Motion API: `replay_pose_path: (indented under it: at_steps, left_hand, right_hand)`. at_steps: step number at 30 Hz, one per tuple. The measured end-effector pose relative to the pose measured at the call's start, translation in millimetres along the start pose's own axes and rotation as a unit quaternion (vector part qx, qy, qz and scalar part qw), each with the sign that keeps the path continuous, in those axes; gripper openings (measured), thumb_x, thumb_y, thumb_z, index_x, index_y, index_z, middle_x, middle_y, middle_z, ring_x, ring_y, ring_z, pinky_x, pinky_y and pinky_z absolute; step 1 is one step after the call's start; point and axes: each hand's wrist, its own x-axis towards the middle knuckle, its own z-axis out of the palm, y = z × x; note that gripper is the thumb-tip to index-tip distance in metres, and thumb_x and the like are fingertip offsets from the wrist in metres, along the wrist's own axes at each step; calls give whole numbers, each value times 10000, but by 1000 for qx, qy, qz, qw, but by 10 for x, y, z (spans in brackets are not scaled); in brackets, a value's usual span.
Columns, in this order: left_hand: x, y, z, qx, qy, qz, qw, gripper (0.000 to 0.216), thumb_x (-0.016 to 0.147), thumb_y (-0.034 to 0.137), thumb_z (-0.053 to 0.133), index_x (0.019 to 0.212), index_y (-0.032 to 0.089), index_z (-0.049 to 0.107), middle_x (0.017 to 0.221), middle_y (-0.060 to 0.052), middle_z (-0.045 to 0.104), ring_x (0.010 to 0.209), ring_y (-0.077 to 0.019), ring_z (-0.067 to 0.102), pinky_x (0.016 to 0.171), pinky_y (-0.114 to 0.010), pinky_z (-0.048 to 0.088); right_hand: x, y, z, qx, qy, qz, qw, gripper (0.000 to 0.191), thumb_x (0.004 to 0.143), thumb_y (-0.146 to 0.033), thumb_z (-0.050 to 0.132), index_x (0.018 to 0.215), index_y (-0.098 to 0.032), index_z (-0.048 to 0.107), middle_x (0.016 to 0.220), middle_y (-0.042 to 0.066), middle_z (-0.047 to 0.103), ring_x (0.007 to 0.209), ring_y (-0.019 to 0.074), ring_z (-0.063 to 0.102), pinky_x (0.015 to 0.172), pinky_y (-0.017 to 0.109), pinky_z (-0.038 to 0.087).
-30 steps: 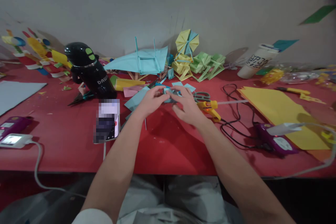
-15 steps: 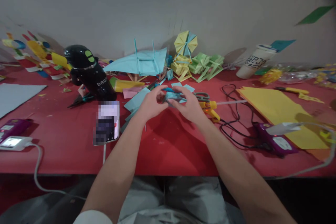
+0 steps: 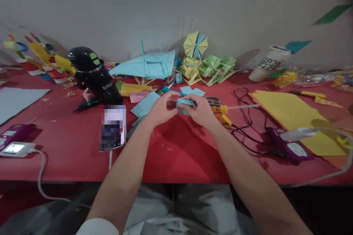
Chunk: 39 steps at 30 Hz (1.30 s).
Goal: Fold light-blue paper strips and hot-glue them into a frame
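A small piece of folded light-blue paper (image 3: pixel 184 102) is between my two hands, above the red table. My right hand (image 3: pixel 200 109) pinches it from the right, thumb below and fingers above. My left hand (image 3: pixel 163 109) curls in from the left, with its thumb and fingertips at the paper's left end. The inner side of the left fingers is partly hidden. Just behind the hands lies a blue pen-like stick (image 3: pixel 173 91). Light-blue paper sheets (image 3: pixel 146 104) lie beside my left hand. A yellow glue gun (image 3: pixel 223 114) and grey-handled scissors (image 3: pixel 213 101) are near my right hand.
A black bottle (image 3: pixel 96 80) and a phone (image 3: pixel 113 128) stand to the left. Paper models, including a blue one (image 3: pixel 156 66) and a yellow pinwheel-like one (image 3: pixel 195 45), line the wall. Black cables, a purple power strip (image 3: pixel 289 147) and yellow paper (image 3: pixel 298 117) occupy the right side.
The folded blue paper has turned slightly and shows more clearly between my fingers. My hands have shifted a little to the right and down, staying close together.
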Motion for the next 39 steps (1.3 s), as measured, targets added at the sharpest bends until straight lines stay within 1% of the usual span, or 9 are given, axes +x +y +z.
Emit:
replay_pose_path:
  at_steps: [4, 7, 9, 11, 15, 19, 24, 30, 39]
  left_hand:
    - [-12, 27, 8, -56, -8, -5, 998, 441, 758, 188, 689, 1101, 222, 415, 827, 17, 636, 759, -142, 649, 743, -295, 518]
    - [-10, 44, 21, -89, -6, 0, 996, 447, 779, 237, 696, 1060, 239, 349, 827, 24, 621, 750, -134, 633, 726, -284, 503]
    - [-4, 55, 33, -91, -16, 6, 996, 401, 798, 261, 682, 1035, 237, 359, 849, 18, 607, 754, -127, 618, 722, -279, 499]
    - [2, 60, 43, -69, -24, 14, 997, 326, 814, 271, 665, 1013, 224, 410, 859, 10, 588, 765, -126, 604, 725, -277, 498]
    - [15, 28, 49, -33, -21, 38, 999, 240, 839, 258, 630, 1048, 203, 525, 878, -9, 588, 778, -131, 592, 737, -281, 502]
    - [27, -42, 46, -25, -23, 59, 998, 259, 841, 234, 623, 1096, 192, 599, 1007, -51, 641, 818, -134, 608, 773, -286, 509]
    - [30, -58, 41, -38, -19, 28, 999, 361, 809, 258, 674, 1159, 189, 617, 1051, -73, 685, 847, -155, 637, 790, -300, 527]
    - [20, 4, 22, -48, -17, -5, 999, 428, 784, 275, 694, 1204, 201, 648, 1097, -73, 706, 866, -168, 653, 814, -325, 543]
    - [23, -5, 9, -37, -27, -3, 999, 470, 801, 279, 681, 1262, 197, 637, 1200, -94, 689, 956, -190, 651, 871, -347, 534]
  right_hand:
    - [-1, -4, -7, 31, 3, 21, 999, 210, 784, -389, 694, 840, -189, 655, 731, 13, 644, 665, 159, 553, 649, 308, 455]
    - [4, 50, 40, 114, 27, 66, 991, 378, 754, -450, 724, 1017, -204, 610, 823, 23, 656, 701, 167, 579, 656, 317, 487]
    - [9, 105, 81, 150, 46, 90, 983, 517, 727, -482, 747, 1128, -217, 558, 899, 35, 660, 763, 183, 608, 693, 333, 516]
    - [12, 154, 113, 156, 55, 106, 981, 567, 719, -509, 750, 1160, -226, 535, 933, 41, 652, 811, 194, 619, 730, 349, 530]
    - [10, 190, 134, 155, 54, 127, 978, 572, 738, -540, 727, 1170, -227, 523, 919, 36, 638, 811, 190, 609, 737, 358, 529]
    - [8, 183, 137, 129, 73, 130, 980, 564, 723, -538, 735, 1142, -212, 547, 862, 18, 618, 764, 176, 580, 716, 346, 513]
    - [10, 181, 147, 120, 83, 128, 981, 539, 730, -549, 724, 1114, -214, 551, 800, 0, 592, 702, 158, 532, 654, 322, 480]
    - [0, 150, 136, 125, 63, 142, 980, 515, 759, -514, 705, 1140, -210, 540, 756, -12, 568, 666, 152, 519, 616, 310, 468]
    - [2, 173, 140, 105, 71, 142, 982, 502, 757, -520, 710, 1129, -214, 570, 864, 31, 629, 754, 184, 575, 692, 344, 513]
